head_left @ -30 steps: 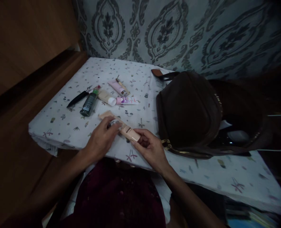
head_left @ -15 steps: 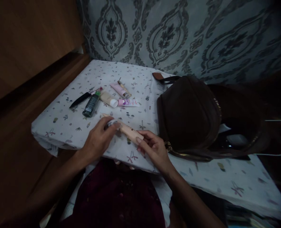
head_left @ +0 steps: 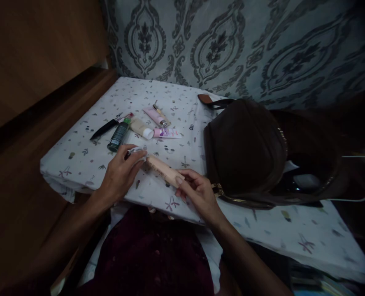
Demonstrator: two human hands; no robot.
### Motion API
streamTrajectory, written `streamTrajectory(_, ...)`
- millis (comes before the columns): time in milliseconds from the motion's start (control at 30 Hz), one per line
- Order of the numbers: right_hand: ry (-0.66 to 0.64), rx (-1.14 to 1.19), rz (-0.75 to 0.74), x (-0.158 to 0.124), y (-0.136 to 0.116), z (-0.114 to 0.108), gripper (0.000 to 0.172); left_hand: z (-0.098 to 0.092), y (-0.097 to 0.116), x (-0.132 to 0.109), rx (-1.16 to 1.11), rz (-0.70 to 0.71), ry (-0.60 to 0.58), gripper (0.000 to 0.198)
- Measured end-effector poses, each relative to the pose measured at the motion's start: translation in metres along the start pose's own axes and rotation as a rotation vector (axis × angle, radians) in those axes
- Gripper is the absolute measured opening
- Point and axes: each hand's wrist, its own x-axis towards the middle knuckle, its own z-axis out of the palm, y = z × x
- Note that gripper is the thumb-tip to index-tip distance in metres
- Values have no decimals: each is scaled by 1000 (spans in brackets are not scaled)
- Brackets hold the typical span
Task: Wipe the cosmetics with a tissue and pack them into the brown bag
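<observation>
A slender peach-coloured tube is held aslant above the near edge of a table spread with a white printed cloth, between the two hands. Its lower right end is gripped by the right hand, the thumb being laid on top and the fingers curled beneath. By the left hand, placed just beside the tube's other end, a small whitish item is pinched between thumb and fingers; its nature cannot be told, as it is partly covered and blurred. Beyond the left hand, a dark green bottle with a bright green cap is laid on its side, and a slim black object is seen to its left. To the bottle's right are grouped a beige tube with a white cap, a pale pink tube with a silvery cap, a thin gold-toned stick and a small pink-and-white tube with purple print. The table's right part is occupied by a dark brown leather-like bag, by which a brass-coloured zip is shown near the right hand.
</observation>
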Motion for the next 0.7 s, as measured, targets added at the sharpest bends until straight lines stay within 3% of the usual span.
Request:
streamTrajectory(267, 38, 32, -14, 2, 8, 7, 36, 13, 52, -6, -51, 184, -129, 25)
streamTrajectory(367, 46, 26, -19, 2, 9, 7, 36, 17, 61, -12, -65, 247, -148, 27)
streamTrajectory(500, 40, 64, 17, 0, 5, 5, 37, 15, 45, -14, -2, 172, -150, 30)
streamTrajectory(700, -3, 207, 90, -1, 1, 4, 41, 1, 3, 0, 41, -6, 19, 23)
